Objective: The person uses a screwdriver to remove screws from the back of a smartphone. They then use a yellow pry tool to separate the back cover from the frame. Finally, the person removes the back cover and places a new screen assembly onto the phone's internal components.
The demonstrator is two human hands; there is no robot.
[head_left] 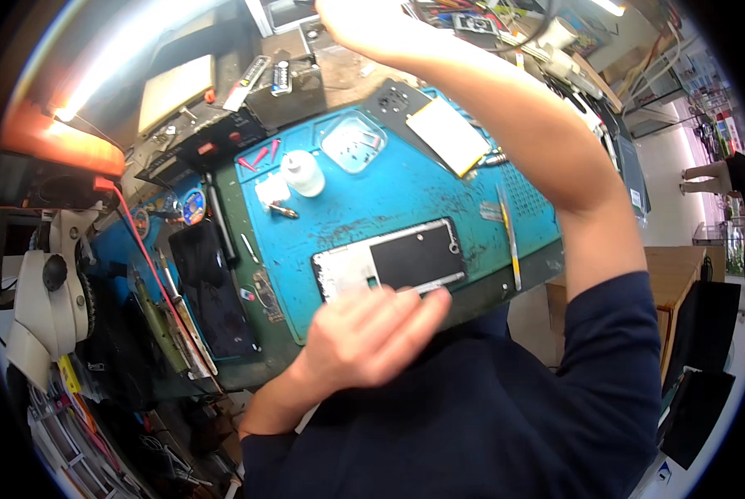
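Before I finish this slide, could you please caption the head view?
Left hand at phone frame on blue mat, right arm outstretched.

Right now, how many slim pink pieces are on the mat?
3: left piece, middle piece, right piece, near the far left corner of the blue mat. The left hand may hide others.
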